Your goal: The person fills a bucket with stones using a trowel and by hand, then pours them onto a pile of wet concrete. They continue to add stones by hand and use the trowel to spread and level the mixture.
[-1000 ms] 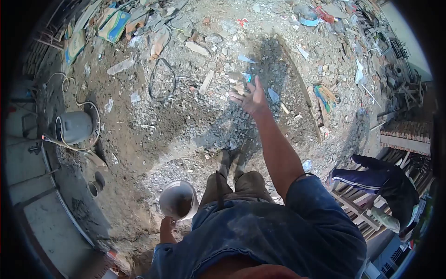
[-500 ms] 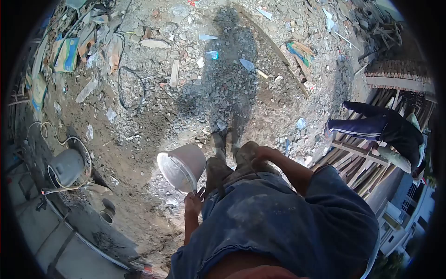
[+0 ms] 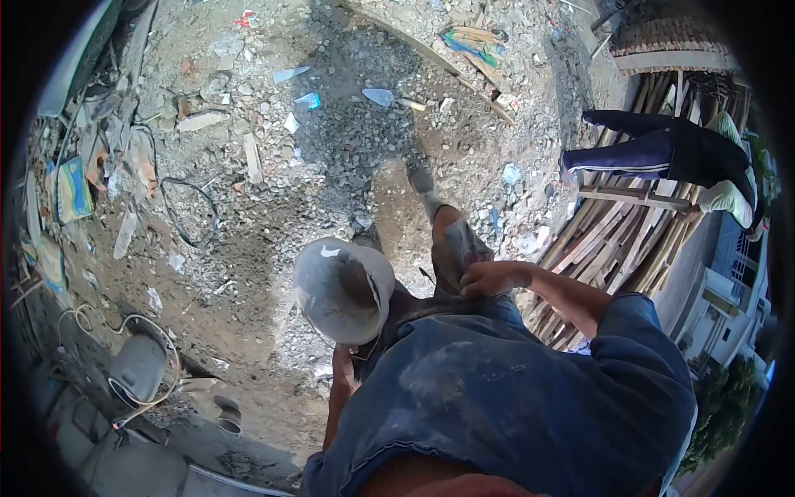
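A pale, dirt-smeared bucket [image 3: 344, 290] hangs at my left side, tilted, with part of its inside showing. My left hand [image 3: 344, 369] is closed on its handle just below the bucket, and the bucket hides some of the fingers. In front of my right thigh, my right hand [image 3: 489, 278] is curled against the trouser leg [image 3: 455, 248]. Whether cloth or some small thing is between those fingers I cannot make out. One leg is stretched ahead over the rubble.
Gravelly ground [image 3: 364, 132] with loose boards and scraps lies ahead. A long plank [image 3: 431, 56] crosses it. At left stands another bucket [image 3: 139, 369] with a hose [image 3: 176, 364] round it. A person [image 3: 662, 153] stands by stacked timber [image 3: 604, 240] at right.
I have stepped forward, and the ground has shifted in view. The bucket has swung right and turned, showing more of its inside. My right hand has moved a little outward along the trousers.
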Tool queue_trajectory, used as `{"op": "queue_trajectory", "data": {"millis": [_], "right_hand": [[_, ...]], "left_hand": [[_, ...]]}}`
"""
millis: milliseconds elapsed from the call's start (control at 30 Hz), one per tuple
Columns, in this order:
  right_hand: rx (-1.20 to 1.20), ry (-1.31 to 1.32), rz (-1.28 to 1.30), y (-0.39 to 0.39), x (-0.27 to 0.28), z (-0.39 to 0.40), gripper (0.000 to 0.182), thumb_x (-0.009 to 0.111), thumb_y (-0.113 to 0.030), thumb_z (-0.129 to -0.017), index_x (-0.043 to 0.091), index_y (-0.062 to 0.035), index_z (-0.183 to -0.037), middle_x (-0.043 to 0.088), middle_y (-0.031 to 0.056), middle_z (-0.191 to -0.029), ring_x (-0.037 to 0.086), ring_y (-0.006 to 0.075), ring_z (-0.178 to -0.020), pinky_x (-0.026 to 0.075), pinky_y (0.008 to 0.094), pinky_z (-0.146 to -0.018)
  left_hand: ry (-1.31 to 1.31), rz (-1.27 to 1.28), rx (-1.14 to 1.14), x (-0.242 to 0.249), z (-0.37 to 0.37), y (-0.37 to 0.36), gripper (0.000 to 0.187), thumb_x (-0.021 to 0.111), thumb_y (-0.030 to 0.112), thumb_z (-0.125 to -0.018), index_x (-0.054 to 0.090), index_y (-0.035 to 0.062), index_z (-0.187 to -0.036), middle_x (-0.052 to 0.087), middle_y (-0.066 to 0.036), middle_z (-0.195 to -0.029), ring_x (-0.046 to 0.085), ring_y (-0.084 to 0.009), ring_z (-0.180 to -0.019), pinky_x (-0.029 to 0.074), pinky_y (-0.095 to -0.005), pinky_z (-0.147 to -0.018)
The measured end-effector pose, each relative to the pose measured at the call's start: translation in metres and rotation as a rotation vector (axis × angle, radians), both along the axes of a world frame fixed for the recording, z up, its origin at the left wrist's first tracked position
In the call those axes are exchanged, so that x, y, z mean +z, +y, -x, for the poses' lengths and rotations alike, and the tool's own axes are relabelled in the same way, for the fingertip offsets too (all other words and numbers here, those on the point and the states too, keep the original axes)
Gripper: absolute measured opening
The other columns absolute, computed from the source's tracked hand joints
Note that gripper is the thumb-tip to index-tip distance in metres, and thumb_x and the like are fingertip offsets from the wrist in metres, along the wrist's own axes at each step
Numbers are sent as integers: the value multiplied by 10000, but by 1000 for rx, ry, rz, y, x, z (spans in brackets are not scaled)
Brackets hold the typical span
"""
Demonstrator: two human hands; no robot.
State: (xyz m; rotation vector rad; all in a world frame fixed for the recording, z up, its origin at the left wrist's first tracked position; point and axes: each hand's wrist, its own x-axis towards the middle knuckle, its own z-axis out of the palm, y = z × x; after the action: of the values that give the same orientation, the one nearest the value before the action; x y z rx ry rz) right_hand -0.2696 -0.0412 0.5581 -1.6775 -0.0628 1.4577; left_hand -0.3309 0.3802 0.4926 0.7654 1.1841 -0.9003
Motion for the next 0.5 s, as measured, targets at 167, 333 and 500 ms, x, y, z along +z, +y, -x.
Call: {"op": "queue_trajectory", "data": {"millis": [167, 333, 500], "right_hand": [[55, 120, -149, -62, -83, -27, 316, 556, -279, -870, 616, 30, -904, 632, 134, -791, 562, 194, -717, 427, 354, -667], [693, 494, 13, -117, -109, -128, 384, 618, -374, -831, 651, -17, -969, 643, 113, -829, 620, 204, -718, 530, 369, -610], [729, 475, -13, -208, -100, -160, 337, 628, -389, -816, 671, -110, -1000, 651, 106, -852, 633, 218, -719, 546, 373, -573]], "left_hand": [[-223, 164, -248, -6, 18, -2, 249, 636, 212, -816, 598, 31, -981, 634, -40, -842, 599, -158, -754, 478, -287, -673], [-202, -344, -352, 18, 12, -161, 228, 715, 158, -775, 620, -1, -908, 644, -38, -795, 544, -87, -705, 434, -249, -652], [181, -154, -52, 36, -6, -266, 162, 570, 202, -705, 555, 76, -807, 492, -16, -631, 412, -118, -445, 340, -270, -392]]}}
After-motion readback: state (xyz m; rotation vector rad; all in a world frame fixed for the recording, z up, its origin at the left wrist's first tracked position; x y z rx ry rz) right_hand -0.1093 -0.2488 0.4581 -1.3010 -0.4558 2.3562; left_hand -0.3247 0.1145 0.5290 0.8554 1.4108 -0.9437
